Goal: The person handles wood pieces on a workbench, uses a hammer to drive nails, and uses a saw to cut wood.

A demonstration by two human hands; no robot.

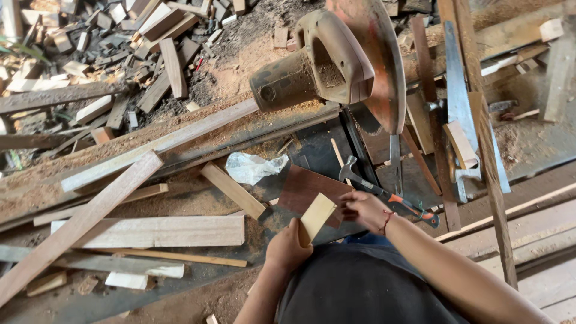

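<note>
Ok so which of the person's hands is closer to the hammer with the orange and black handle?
The right hand. It lies just beside the hammer, almost against its handle. The left hand is farther off, down to the left, holding a small pale wood block.

A rough woodworking shop: a rust-orange circular chop saw with a dusty grey motor housing [336, 60] stands over a sawdust-strewn desk [36, 192], long pale sawn planks [153, 231] lie across it, a heap of short timber offcuts [114, 36] covers the ground behind, and a steel handsaw [459, 96] and an orange-handled claw hammer [384, 192] rest nearby
</note>
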